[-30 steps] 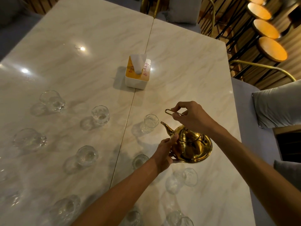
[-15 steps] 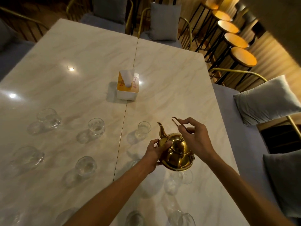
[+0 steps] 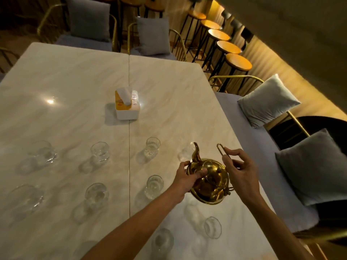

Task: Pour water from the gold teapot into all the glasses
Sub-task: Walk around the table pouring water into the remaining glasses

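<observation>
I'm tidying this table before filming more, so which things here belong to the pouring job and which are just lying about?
Part of the job:
- gold teapot, left hand on its body, right hand pinching its handle
- glasses, such as the one by the spout and the one near the left wrist

Just lying about:
- tissue box
- grey cushions
- bar stools

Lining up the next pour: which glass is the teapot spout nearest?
The glass just left of the spout of the gold teapot, rightmost in the far row.

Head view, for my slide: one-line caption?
Both hands tilt a gold teapot toward a glass on the marble table.
</observation>
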